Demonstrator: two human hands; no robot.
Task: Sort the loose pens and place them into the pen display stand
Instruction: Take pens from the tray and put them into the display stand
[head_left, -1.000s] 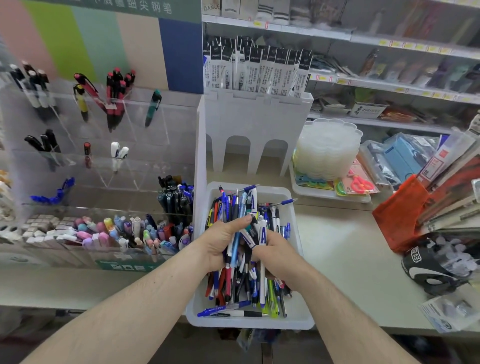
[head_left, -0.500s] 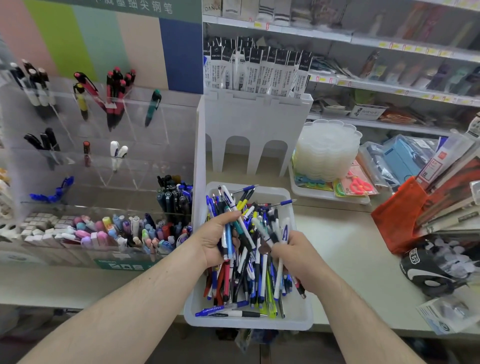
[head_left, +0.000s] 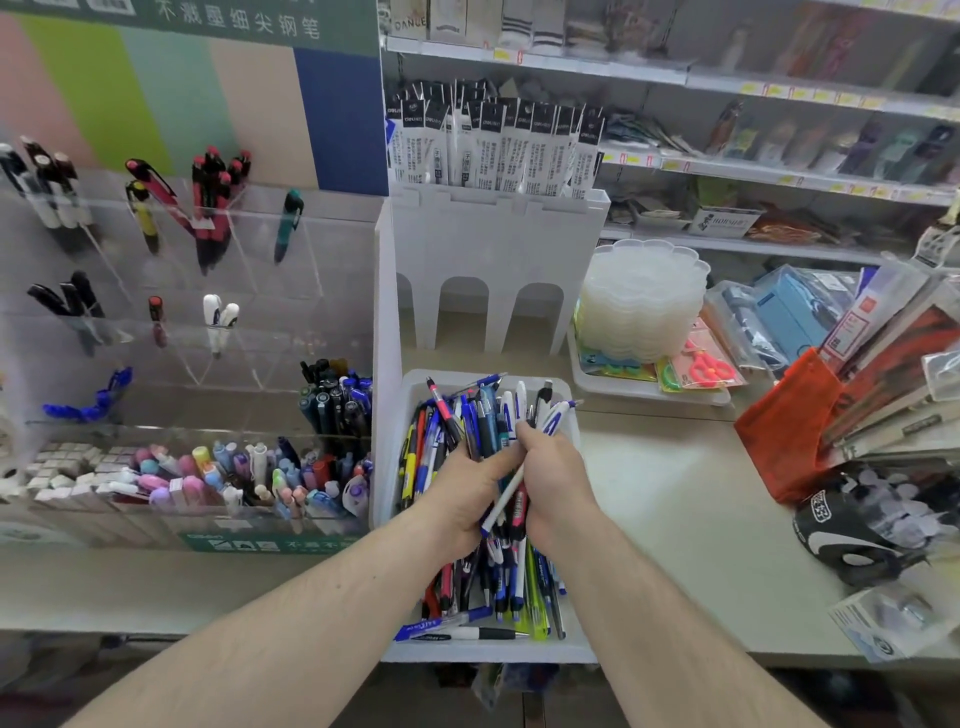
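A white plastic bin (head_left: 575, 649) full of loose pens (head_left: 511, 597) sits on the counter in front of me. Over the bin, my left hand (head_left: 467, 491) grips a thick bundle of blue, black and red pens. Close beside it, my right hand (head_left: 556, 478) holds a white pen with blue markings (head_left: 519, 475), slanted from lower left to upper right, along with a few more. The clear acrylic pen display stand (head_left: 182, 291) rises at the left, its tilted slots holding a few black, red, yellow, green and white pens.
A tray of erasers and correction tapes (head_left: 197, 483) and a cup of dark pens (head_left: 335, 400) stand left of the bin. A white refill rack (head_left: 493, 260) is behind it. Stacked clear plastic dishes (head_left: 644, 301), an orange pouch (head_left: 789, 426) and packaged goods crowd the right.
My two hands have drawn together over the bin. The pens fanned out between them are gathered into a tighter bundle, and the right hand now holds the white and blue pen slanted.
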